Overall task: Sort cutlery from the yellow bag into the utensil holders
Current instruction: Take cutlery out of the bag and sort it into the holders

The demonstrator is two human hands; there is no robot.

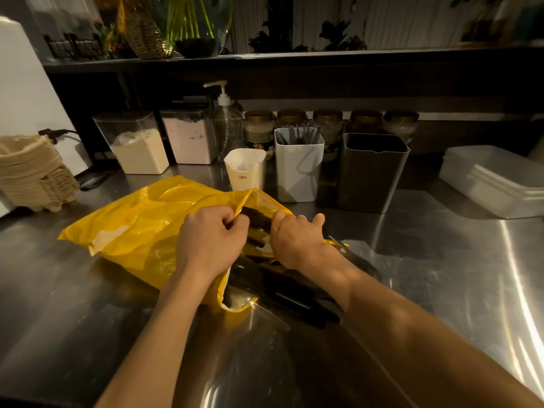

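Yellow plastic is seen in the middle of the head view: the yellow bag (141, 228) lies flat on a steel counter (441, 275), with its mouth turned to the right and near side. The bag's opening is held apart by both hands. The left hand (210, 240) is curled and pinches the left edge of the mouth; the right hand (294, 240) is closed round the right edge, with one finger sticking out. Black cutlery (282, 293) is seen inside the open mouth and also lying out of the bag's near end on the counter, between the two forearms.

Just beyond the bag three holders are placed in a row. A small cream holder (245, 172) is on the left, a white holder (298, 175) is in the middle with dark utensils (300, 135) standing in it, and a grey holder (369, 178) is on the right; what it contains cannot be told. Behind them a pump bottle (226, 128), two clear boxes of powder (138, 145) and a line of jars (259, 125) are placed along the far wall. White trays (497, 181) are stacked at the far right.
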